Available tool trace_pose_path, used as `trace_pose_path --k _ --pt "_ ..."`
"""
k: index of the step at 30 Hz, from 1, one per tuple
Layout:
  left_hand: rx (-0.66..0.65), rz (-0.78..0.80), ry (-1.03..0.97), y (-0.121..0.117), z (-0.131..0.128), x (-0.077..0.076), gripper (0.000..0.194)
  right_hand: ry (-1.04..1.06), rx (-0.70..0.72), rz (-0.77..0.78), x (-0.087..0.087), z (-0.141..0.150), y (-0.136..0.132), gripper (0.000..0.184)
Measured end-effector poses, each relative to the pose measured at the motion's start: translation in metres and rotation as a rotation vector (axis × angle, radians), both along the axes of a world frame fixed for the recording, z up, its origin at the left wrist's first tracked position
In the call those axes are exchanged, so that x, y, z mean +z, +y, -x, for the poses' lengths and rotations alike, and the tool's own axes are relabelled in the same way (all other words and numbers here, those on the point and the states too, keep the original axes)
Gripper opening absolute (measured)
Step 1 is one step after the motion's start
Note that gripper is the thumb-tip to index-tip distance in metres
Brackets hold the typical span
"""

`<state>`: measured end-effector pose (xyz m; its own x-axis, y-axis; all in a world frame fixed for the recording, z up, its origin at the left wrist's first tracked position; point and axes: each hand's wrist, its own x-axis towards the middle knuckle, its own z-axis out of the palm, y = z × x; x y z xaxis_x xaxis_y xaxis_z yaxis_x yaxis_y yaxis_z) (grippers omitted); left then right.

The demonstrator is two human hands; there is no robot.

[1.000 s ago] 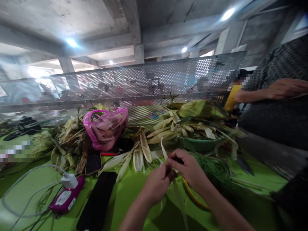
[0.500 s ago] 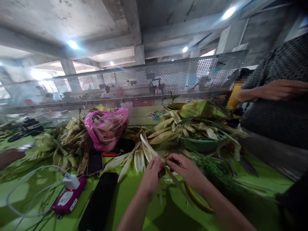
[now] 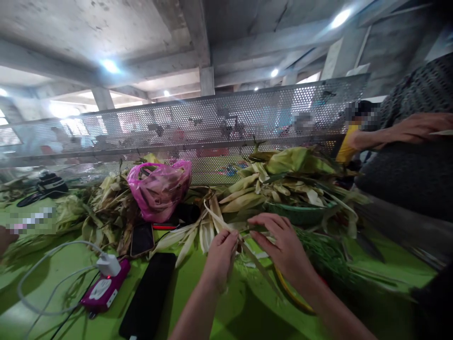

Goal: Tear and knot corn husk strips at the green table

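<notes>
Pale strips of corn husk (image 3: pixel 215 215) are pinched in my left hand (image 3: pixel 220 259). One end reaches up toward the pile, and the other trails down to the right. Just right of the pinch is my right hand (image 3: pixel 283 245), its thumb and fingers apart with nothing visible between them. Beyond both hands, loose dry husks (image 3: pixel 244 200) spread over and around a green basket (image 3: pixel 299 215). Thin green strands (image 3: pixel 323 250) lie right of my right hand. Under my right forearm, a yellow curved rim (image 3: pixel 288 293) is partly hidden.
A pink plastic bag (image 3: pixel 159 191) stands among husks at the back. To the left are a black flat device (image 3: pixel 148 295), a phone (image 3: pixel 142 238) and a purple power strip (image 3: pixel 106 289) with cables. A perforated metal panel (image 3: pixel 198 137) borders the table. Another person's hand (image 3: pixel 417 128) is at right.
My right hand has come off the husk strip, moved slightly right and opened. My left hand keeps its pinch. At the left edge, another person's hand has moved mostly out of view.
</notes>
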<state>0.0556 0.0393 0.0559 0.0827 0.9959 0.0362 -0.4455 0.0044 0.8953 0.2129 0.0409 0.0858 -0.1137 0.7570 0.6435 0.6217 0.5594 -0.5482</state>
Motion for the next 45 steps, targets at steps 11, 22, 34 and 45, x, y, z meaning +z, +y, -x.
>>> trace_pose_path --k 11,22,34,45 --pt "0.04 0.02 -0.165 0.002 -0.002 -0.002 0.028 0.277 0.238 0.58 -0.018 0.022 -0.001 0.027" --pt "0.076 0.006 -0.096 0.001 -0.003 -0.005 0.026 0.126 -0.014 0.19 -0.011 0.017 -0.008 0.023" --pt "-0.034 -0.068 0.111 0.008 0.002 -0.001 0.024 -0.231 -0.005 0.144 -0.014 0.022 -0.012 0.018" --pt "0.09 -0.02 -0.044 0.006 0.0 -0.009 0.031 -0.541 0.005 -0.015 -0.013 0.025 -0.017 0.02"
